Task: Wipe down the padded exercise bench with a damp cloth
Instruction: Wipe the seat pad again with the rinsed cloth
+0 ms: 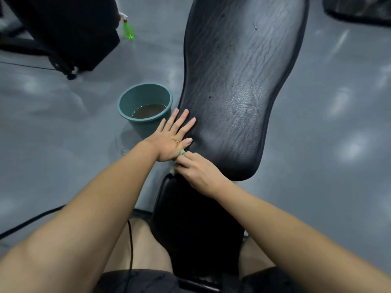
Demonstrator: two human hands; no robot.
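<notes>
A small cloth [181,153] is pinched in the grip of the right hand [196,172] at the near left corner of the bench [243,81], just beside the left hand [173,136], which is laid flat on the left edge. The bench's long axis is stretched away ahead of the grip.

Dim, cool overhead light; soft glare patches on my grey floor [317,144]; wide-angle bending at edges; slightly soft throughout.
</notes>
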